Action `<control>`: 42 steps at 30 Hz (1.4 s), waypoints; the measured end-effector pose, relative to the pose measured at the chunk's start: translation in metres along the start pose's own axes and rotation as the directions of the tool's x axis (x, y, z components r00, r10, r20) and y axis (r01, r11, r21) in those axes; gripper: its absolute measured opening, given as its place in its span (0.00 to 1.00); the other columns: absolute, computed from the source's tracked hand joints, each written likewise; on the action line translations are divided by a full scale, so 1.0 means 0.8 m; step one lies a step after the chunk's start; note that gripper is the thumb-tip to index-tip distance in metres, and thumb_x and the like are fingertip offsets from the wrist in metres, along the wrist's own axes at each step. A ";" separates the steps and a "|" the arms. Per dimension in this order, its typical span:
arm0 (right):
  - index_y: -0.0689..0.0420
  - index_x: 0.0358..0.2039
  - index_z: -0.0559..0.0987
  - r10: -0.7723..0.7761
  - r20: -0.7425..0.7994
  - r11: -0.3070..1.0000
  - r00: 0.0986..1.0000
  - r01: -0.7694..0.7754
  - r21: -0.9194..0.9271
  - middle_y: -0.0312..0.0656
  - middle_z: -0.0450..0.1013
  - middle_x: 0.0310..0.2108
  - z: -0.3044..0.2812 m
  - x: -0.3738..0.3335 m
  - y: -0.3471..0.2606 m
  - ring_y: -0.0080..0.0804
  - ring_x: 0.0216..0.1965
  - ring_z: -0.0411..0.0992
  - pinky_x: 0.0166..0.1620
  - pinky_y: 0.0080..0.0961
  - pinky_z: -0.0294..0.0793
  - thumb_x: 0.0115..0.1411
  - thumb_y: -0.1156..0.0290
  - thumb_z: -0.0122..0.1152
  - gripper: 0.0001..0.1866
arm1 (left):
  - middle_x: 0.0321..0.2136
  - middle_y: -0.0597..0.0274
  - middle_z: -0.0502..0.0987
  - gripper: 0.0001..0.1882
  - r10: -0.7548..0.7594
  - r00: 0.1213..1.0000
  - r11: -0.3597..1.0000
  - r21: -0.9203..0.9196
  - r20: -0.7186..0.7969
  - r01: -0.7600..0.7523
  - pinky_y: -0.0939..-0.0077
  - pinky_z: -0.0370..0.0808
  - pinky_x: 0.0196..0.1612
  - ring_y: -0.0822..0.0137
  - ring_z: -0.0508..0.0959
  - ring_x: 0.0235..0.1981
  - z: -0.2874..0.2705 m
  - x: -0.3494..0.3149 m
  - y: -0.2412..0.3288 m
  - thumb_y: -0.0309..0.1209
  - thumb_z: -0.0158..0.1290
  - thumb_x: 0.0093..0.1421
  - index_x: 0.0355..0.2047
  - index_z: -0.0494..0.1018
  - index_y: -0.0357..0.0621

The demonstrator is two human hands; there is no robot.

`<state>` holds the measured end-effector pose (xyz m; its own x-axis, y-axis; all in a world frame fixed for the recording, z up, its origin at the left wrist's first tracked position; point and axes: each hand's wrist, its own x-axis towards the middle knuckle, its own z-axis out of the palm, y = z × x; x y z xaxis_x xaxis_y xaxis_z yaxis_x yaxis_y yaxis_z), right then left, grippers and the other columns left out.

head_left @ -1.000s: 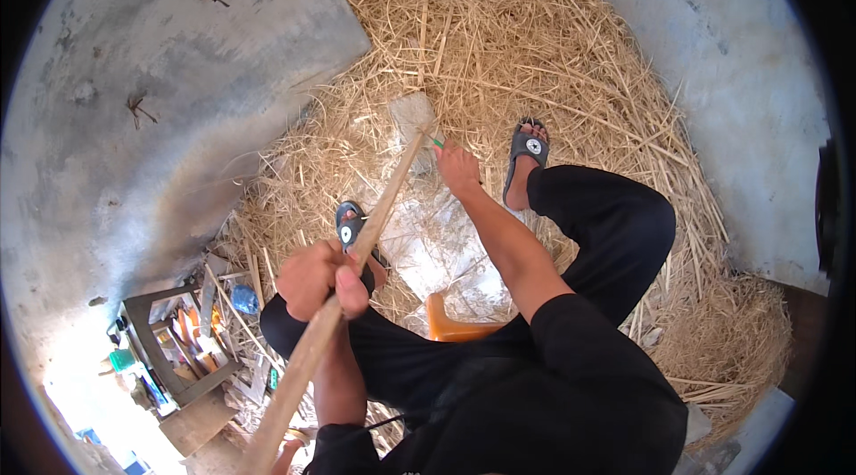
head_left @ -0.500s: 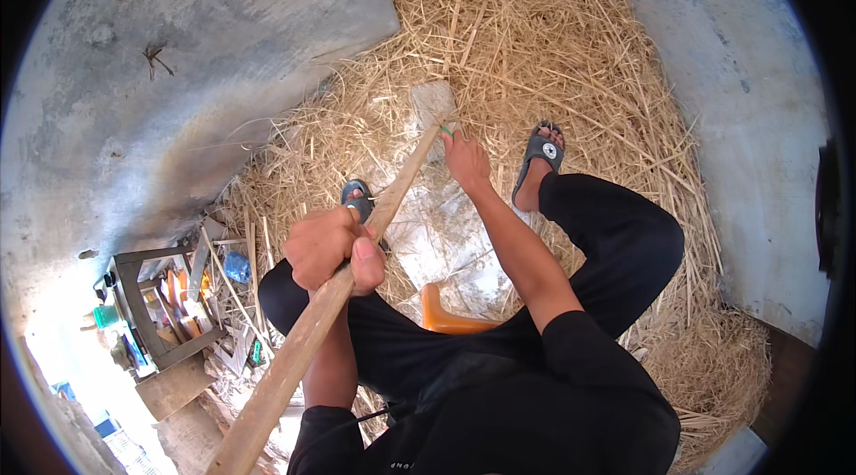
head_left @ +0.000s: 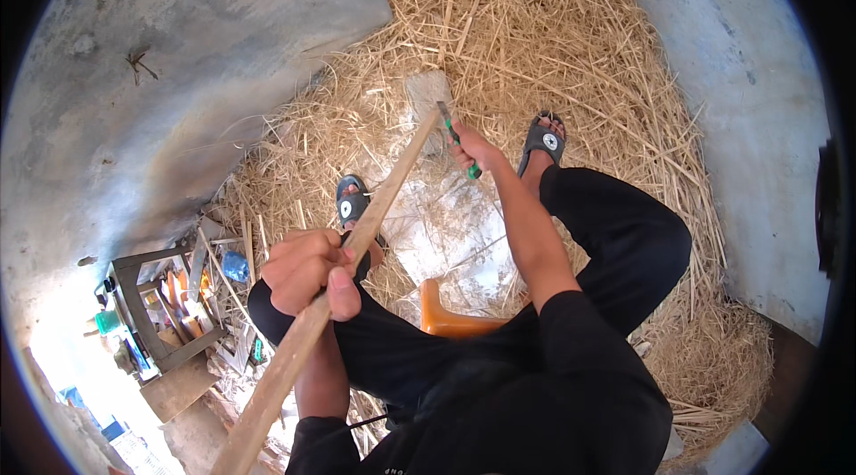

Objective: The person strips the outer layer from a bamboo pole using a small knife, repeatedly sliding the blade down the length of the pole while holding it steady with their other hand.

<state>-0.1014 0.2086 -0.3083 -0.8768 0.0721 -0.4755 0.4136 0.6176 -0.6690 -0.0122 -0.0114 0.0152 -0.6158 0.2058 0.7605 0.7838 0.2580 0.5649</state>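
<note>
My left hand (head_left: 306,274) is closed around a long pale bamboo or wooden strip (head_left: 395,185), its thumb lying along the strip. One end runs past the lower edge of the view; the far end tapers toward a grey block (head_left: 426,88) on the ground between my feet. My right hand (head_left: 476,151) is wrapped around a green-and-black handled knife (head_left: 449,124). The knife's dark tip points forward beside the strip's far end. Whether the blade touches the strip I cannot tell.
Pale shavings (head_left: 526,20) cover the ground ahead and to the right. An orange plastic stool (head_left: 446,319) shows between my legs. A wooden frame with cluttered items (head_left: 134,297) stands at the left. Grey walls (head_left: 223,47) rise on both sides; a shavings heap (head_left: 713,368) lies lower right.
My right hand has turned and drawn slightly back, so the knife now shows more fully. My left hand has shifted a little left and down with the strip.
</note>
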 end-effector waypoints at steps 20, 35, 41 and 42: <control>0.62 0.44 0.74 0.127 -0.080 0.956 0.989 -0.144 -0.257 0.63 0.71 0.43 -0.028 0.042 0.060 0.59 0.44 0.71 0.50 0.47 0.68 0.65 0.47 0.34 0.30 | 0.09 0.57 0.66 0.18 -0.135 0.981 0.991 -0.043 -0.140 0.130 0.78 0.67 0.13 0.72 0.64 0.09 -0.005 -0.001 -0.016 0.31 0.48 0.57 0.13 0.60 0.37; 0.61 0.41 0.71 -0.066 -0.280 0.940 0.958 -0.035 -0.340 0.61 0.74 0.28 0.004 -0.003 -0.010 0.58 0.33 0.74 0.39 0.51 0.72 0.67 0.52 0.36 0.24 | 0.07 0.58 0.62 0.15 -0.025 1.000 1.000 -0.001 -0.019 0.025 0.78 0.63 0.10 0.71 0.63 0.07 -0.002 -0.002 -0.005 0.26 0.45 0.54 0.12 0.58 0.36; 0.62 0.39 0.72 -0.052 -0.405 0.984 0.913 -0.022 -0.176 0.60 0.74 0.26 0.020 0.019 0.027 0.59 0.32 0.74 0.39 0.51 0.72 0.66 0.54 0.38 0.23 | 0.08 0.56 0.66 0.20 -0.199 0.966 0.979 0.005 -0.164 0.203 0.78 0.66 0.11 0.69 0.66 0.08 -0.003 -0.002 -0.008 0.32 0.48 0.55 0.10 0.58 0.38; 0.62 0.39 0.72 -0.009 -0.345 0.978 0.939 -0.063 -0.199 0.60 0.74 0.26 0.021 0.023 0.028 0.60 0.33 0.74 0.40 0.51 0.72 0.66 0.53 0.38 0.23 | 0.08 0.59 0.68 0.21 -0.210 0.959 0.977 0.007 -0.189 0.215 0.77 0.69 0.13 0.69 0.68 0.08 -0.002 -0.001 -0.007 0.34 0.49 0.55 0.09 0.59 0.40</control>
<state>-0.1040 0.2105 -0.3417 -0.9113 0.3320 -0.2435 0.4114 0.7549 -0.5107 -0.0157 -0.0144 0.0120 -0.7399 -0.0355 0.6718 0.6327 0.3024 0.7129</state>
